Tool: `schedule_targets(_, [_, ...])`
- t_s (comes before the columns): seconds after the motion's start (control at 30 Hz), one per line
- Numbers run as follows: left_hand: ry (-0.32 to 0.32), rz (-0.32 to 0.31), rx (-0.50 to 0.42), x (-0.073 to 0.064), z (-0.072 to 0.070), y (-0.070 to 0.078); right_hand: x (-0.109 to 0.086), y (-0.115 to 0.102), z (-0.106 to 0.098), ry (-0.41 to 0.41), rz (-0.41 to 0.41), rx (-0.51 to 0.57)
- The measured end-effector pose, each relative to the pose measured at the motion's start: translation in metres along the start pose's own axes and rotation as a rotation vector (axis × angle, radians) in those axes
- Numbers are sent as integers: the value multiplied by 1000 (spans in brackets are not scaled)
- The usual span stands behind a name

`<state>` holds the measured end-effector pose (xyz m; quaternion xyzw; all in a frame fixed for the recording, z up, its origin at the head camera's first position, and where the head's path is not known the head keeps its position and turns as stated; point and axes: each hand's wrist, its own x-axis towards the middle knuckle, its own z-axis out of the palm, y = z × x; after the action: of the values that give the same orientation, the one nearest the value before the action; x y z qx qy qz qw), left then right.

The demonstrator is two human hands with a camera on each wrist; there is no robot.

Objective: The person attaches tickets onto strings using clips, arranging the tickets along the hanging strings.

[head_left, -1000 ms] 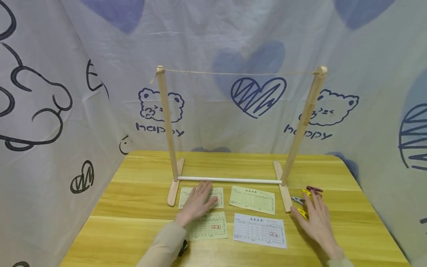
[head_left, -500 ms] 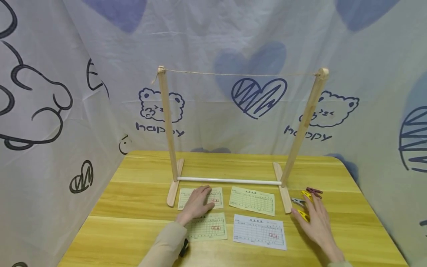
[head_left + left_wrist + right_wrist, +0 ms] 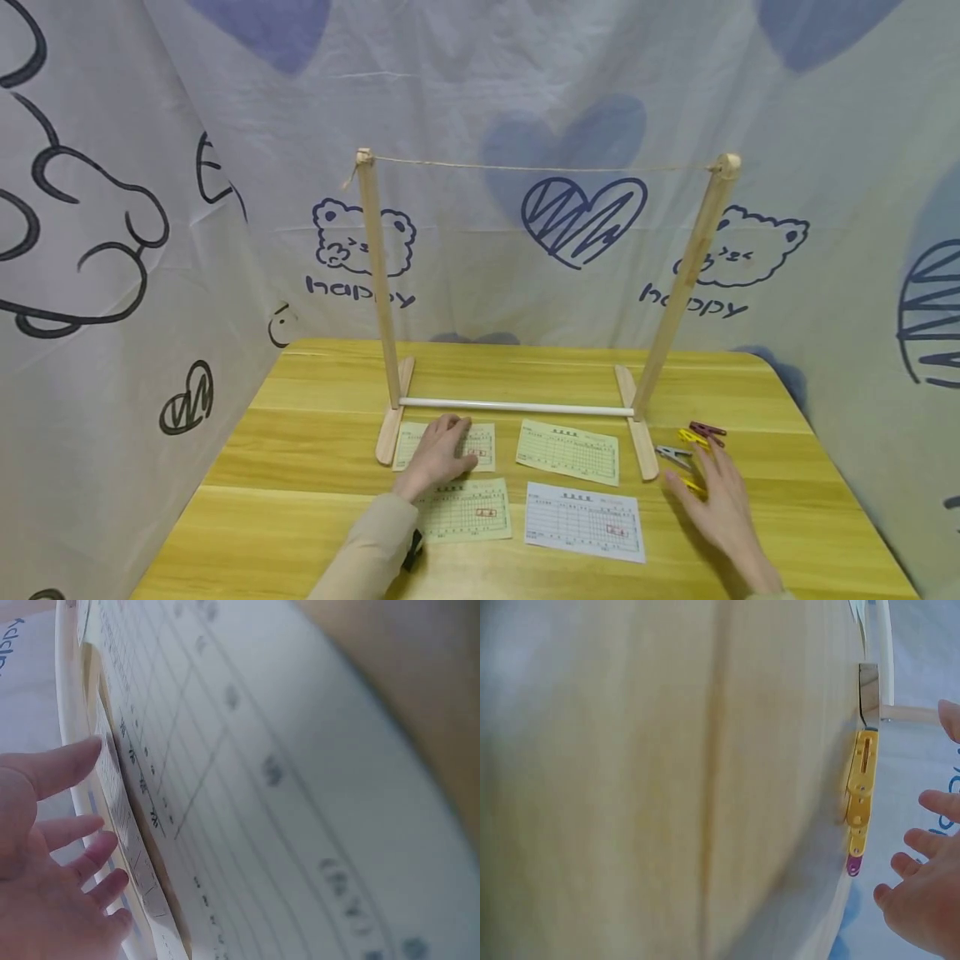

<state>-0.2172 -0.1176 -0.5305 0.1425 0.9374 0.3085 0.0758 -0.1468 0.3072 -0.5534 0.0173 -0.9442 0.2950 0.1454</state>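
My left hand lies over the back-left printed slip, fingertips at its upper part and thumb held apart. Below it is a greenish slip with a red stamp, partly covered by my sleeve. Another greenish slip and a white one lie to the right. My right hand hovers by several clothespins, fingers spread and nothing held. Those are a dark red clothespin, a grey one and yellow ones, one partly hidden behind the fingers.
A wooden frame with a left post and right post stands behind the slips. A string joins the tops, and a white rod runs low between the feet. A printed cloth hangs behind the table.
The back-left slip has shifted slightly left with my left hand, whose fingers have bent more. My right hand has drawn back a little from the clothespins.
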Motion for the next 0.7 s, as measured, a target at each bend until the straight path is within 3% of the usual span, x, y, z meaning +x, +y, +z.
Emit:
schedule_targets(0.2, [6, 0, 19, 6, 0, 0, -2, 2, -4, 42, 133, 116])
schedule_targets(0.5, [40, -60, 6, 7, 0, 4, -4, 2, -5, 135, 303, 205])
schedule_targets(0.7, [76, -77, 2, 9, 3, 6, -3, 6, -7, 71, 315, 213])
